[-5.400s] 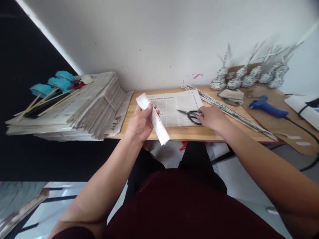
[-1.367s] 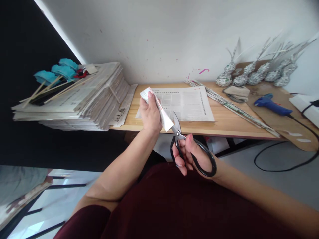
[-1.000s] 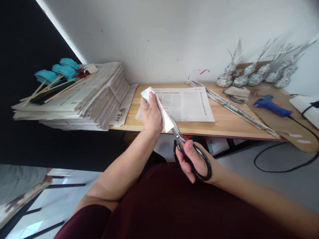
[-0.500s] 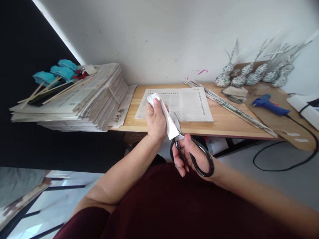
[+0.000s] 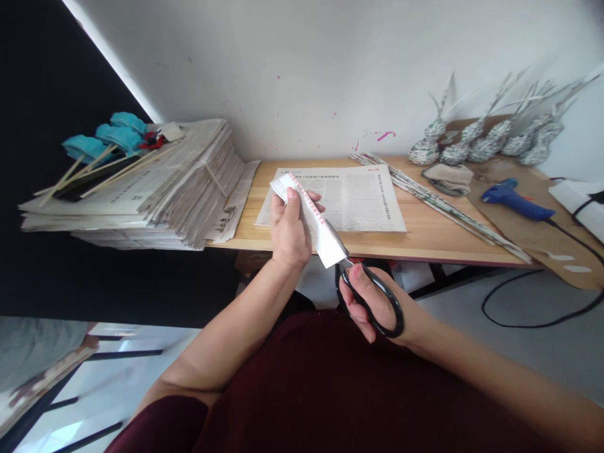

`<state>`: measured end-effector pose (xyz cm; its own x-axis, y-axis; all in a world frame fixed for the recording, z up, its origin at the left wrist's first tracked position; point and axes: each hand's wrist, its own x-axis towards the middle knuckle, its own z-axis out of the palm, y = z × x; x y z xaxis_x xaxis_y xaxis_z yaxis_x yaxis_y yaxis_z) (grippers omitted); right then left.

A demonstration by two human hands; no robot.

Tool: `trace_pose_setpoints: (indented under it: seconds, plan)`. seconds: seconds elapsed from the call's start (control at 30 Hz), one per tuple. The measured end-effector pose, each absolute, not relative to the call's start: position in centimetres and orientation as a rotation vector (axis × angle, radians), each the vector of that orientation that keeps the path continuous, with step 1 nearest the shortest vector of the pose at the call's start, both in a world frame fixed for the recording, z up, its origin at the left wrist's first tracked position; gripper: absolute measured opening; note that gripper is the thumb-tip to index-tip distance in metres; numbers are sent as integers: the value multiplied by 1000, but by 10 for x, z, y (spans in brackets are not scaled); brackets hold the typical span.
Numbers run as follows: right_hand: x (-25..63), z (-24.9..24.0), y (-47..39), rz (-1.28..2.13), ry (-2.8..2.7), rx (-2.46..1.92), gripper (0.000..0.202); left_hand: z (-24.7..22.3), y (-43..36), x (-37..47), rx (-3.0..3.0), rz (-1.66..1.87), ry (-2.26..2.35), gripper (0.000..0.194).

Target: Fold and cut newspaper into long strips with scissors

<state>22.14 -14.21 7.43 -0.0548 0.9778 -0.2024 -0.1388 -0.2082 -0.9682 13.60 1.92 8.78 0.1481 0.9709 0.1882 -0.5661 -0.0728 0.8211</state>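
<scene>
My left hand (image 5: 291, 231) grips a folded strip of newspaper (image 5: 317, 234) with red print along one edge, its thumb pressed on top. The strip slants down toward my right hand (image 5: 365, 296), whose fingers are through the black handles of a pair of scissors (image 5: 394, 311). The scissor blades lie along the right edge of the strip, partly hidden behind it, and the handles are close together. Beyond my hands a flat newspaper sheet (image 5: 363, 201) lies on the wooden table (image 5: 255, 201).
A tall stack of newspapers (image 5: 189, 189) stands at left, carrying blue paper flowers (image 5: 117, 138) on sticks. To the right lie rolled paper sticks (image 5: 438, 211), a grey cloth (image 5: 448, 179) and a blue glue gun (image 5: 516, 200) with its cable. Woven paper gourds (image 5: 486, 141) lean against the wall.
The scissors' handles have come together and the blades now lie along the strip's edge. My left hand has shifted slightly left, and the strip shows more of its printed face.
</scene>
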Motion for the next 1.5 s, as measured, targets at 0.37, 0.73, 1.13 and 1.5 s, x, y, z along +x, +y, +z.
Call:
trace_pose_setpoints:
  seconds: [0.37,0.73,1.13,1.5]
  plan:
    - [239,72,-158,1470,-1121,-1387,59,132,52,109,801,1107,461,22]
    - [235,73,-154,1430,-1238,-1316,61,105,30,147,870,1378,560,34]
    - [234,71,-151,1378,-1304,-1224,54,92,17,152,979,1459,587,39]
    - [234,70,-155,1378,-1243,-1217,57,88,20,156,999,1487,545,41]
